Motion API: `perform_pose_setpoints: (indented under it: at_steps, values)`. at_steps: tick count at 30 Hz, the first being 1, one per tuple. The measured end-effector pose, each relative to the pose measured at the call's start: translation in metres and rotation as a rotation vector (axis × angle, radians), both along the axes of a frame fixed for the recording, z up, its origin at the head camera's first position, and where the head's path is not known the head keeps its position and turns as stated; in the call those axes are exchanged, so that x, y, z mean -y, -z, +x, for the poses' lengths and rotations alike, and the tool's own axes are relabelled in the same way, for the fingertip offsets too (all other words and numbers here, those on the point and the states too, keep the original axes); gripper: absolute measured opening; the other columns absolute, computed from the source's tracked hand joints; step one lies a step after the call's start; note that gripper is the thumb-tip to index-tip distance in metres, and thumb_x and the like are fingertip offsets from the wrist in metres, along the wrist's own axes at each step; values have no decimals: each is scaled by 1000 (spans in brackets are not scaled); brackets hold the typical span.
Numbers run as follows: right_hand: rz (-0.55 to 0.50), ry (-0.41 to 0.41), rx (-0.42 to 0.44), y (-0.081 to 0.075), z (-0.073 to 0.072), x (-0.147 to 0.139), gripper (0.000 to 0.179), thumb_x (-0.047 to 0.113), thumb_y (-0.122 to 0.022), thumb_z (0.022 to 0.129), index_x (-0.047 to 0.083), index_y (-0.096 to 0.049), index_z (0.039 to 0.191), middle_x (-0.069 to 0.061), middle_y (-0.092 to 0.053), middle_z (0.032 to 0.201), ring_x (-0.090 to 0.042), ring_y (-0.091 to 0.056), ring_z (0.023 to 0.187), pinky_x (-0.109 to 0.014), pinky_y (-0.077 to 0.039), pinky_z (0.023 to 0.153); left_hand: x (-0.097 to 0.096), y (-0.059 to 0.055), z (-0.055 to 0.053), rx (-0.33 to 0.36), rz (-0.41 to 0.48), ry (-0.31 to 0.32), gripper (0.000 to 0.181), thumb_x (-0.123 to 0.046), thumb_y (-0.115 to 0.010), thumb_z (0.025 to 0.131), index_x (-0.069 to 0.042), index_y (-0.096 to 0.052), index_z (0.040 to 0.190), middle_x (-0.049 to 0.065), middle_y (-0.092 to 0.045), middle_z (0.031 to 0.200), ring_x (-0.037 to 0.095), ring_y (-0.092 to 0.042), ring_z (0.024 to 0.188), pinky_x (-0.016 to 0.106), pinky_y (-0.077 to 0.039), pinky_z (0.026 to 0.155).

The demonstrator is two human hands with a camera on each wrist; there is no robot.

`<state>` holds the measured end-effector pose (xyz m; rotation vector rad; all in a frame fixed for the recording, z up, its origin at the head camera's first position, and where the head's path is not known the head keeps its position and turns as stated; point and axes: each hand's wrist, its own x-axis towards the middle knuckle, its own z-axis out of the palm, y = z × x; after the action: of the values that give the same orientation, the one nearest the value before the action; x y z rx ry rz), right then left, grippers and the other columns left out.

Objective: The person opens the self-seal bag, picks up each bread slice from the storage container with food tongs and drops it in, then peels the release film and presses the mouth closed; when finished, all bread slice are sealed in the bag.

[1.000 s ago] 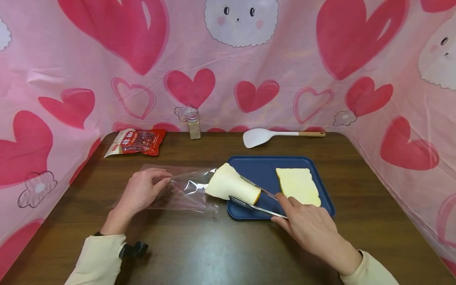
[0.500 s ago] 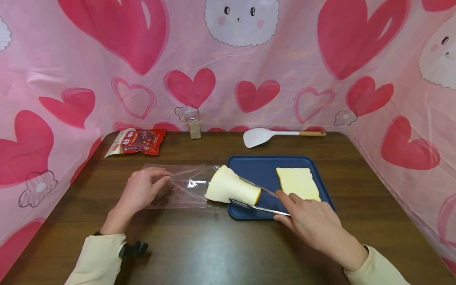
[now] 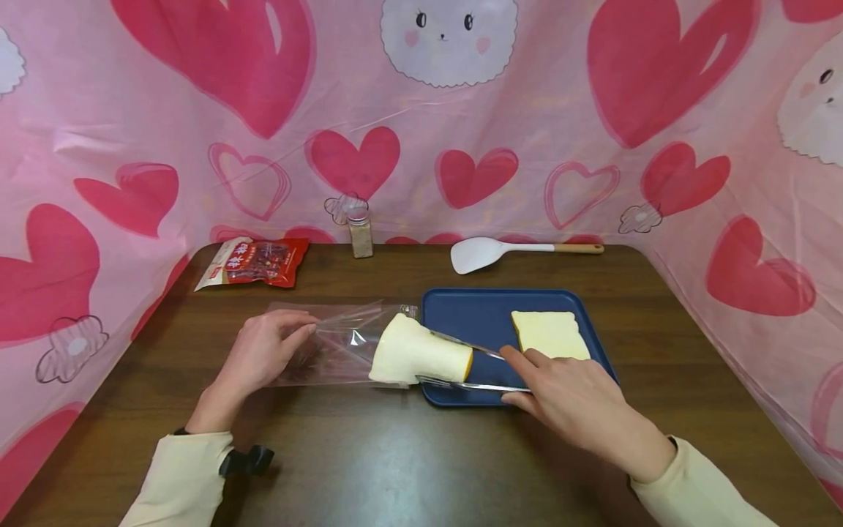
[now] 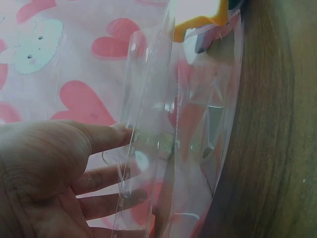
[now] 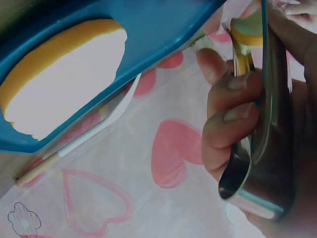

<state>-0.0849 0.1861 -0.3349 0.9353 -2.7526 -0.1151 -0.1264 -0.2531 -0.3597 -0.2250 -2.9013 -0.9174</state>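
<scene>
My left hand (image 3: 266,344) pinches the upper layer of a clear plastic bag (image 3: 336,355), thumb against fingers; the left wrist view shows the bag's film (image 4: 193,114) lifted. In my right hand (image 3: 573,399) are metal tongs (image 3: 474,386), its fingers curled round them in the right wrist view. The tongs squeeze a slice of bread (image 3: 415,351), curled into a fan shape, with its wide end at the bag's right end. Whether that end is inside the bag I cannot tell. Another bread slice (image 3: 549,334) lies flat on the blue tray (image 3: 461,304), partly behind my right hand.
Behind the bag lie a red packet (image 3: 260,262) and an upright shaker jar (image 3: 360,234). A white spatula (image 3: 477,254) with a wooden handle lies behind the tray. A pink heart-printed cloth surrounds the wooden table (image 3: 388,468).
The right hand has moved the tongs and gripped bread slightly left and down, over the bag's end. The bag's film shifts and opens a little; the left hand stays almost still.
</scene>
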Motion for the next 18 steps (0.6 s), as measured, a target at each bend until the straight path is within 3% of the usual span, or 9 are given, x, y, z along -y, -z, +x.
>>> perform_pose_setpoints:
  at_steps: [7, 18]
  values:
    - [-28, -56, 121, -7, -14, 4, 51, 50, -74, 96, 21, -61, 135, 8, -56, 79, -5, -40, 50, -22, -31, 45, -2, 0, 2, -8, -2, 7, 24, -16, -72, 101, -8, -79, 123, 21, -73, 130, 44, -66, 123, 67, -52, 104]
    - [-54, -76, 244, -7, -30, 10, 55, 49, -72, 97, 17, -62, 141, 6, -62, 85, -2, -41, 52, -21, -35, 46, -4, -1, 2, -1, -13, 4, 25, -17, -72, 101, -9, -79, 123, 20, -73, 130, 43, -66, 124, 67, -50, 106]
